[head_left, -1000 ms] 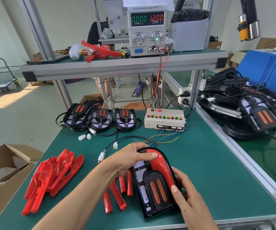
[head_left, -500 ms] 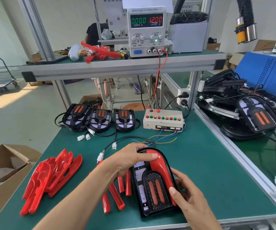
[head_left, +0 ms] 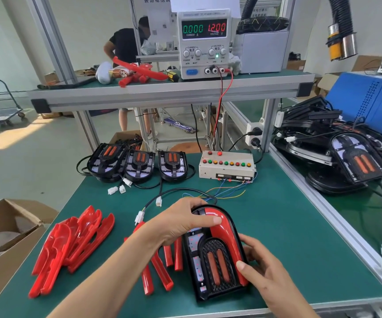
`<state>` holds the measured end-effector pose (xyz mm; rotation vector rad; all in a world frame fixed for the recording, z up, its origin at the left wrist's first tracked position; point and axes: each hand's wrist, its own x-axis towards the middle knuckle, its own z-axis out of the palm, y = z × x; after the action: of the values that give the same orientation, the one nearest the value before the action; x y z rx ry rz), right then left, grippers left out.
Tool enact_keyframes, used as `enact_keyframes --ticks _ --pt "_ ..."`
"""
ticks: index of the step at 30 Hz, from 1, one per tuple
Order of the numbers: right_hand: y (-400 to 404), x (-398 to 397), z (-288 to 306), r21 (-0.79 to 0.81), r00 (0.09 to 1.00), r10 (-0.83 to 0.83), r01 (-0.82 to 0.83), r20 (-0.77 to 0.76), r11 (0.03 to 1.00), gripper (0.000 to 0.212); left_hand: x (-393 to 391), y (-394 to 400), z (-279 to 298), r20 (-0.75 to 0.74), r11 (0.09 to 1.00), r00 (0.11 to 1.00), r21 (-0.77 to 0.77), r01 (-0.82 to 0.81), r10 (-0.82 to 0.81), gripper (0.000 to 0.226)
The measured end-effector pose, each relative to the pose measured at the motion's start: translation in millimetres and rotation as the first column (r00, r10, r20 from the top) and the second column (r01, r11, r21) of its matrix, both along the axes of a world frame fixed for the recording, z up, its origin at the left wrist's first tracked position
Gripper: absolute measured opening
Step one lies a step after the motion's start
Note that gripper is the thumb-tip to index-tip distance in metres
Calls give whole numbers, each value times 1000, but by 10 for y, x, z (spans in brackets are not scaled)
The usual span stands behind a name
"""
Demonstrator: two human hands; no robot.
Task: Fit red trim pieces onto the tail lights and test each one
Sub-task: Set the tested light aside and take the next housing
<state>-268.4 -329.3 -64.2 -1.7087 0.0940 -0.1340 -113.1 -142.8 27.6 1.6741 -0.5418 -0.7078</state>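
A black tail light point(head_left: 210, 267) lies on the green bench near its front edge. A curved red trim piece point(head_left: 225, 237) sits along its top and right side. My left hand point(head_left: 181, 222) lies over the light's top left, with fingers stretched flat onto the trim's top. My right hand point(head_left: 261, 269) holds the light's right edge, thumb pressing the trim's lower end. Straight red trim strips point(head_left: 160, 269) lie just left of the light, partly under my left forearm. A pile of curved red trim pieces point(head_left: 70, 244) lies further left.
Three more tail lights point(head_left: 139, 161) stand at the bench's back left with loose white connectors point(head_left: 116, 189). A test box with coloured buttons point(head_left: 226, 166) sits behind, wired to a power supply point(head_left: 205, 42) on the shelf. More tail lights point(head_left: 346, 157) are heaped at right. A cardboard box point(head_left: 6, 230) stands left.
Both hands stay on the tail light in the same places. The view has shifted slightly; nothing on the bench has moved.
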Motion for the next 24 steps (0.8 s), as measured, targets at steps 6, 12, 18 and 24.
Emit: enact_keyframes --ticks 6,12,18,24 --pt "111 264 375 -59 988 -156 156 11 986 47 -26 -22 2 38 1000 999 -5 -6 6 18" --pt "259 636 565 67 997 -72 73 -7 995 25 -38 -23 -10 85 1000 996 12 -11 10 28" --pt "292 675 500 258 995 -92 96 -29 961 38 -22 -15 -61 108 1000 994 -17 -8 10 18" --pt "311 647 535 161 991 -112 99 71 982 28 -4 -13 -86 139 1000 990 -20 -10 13 22"
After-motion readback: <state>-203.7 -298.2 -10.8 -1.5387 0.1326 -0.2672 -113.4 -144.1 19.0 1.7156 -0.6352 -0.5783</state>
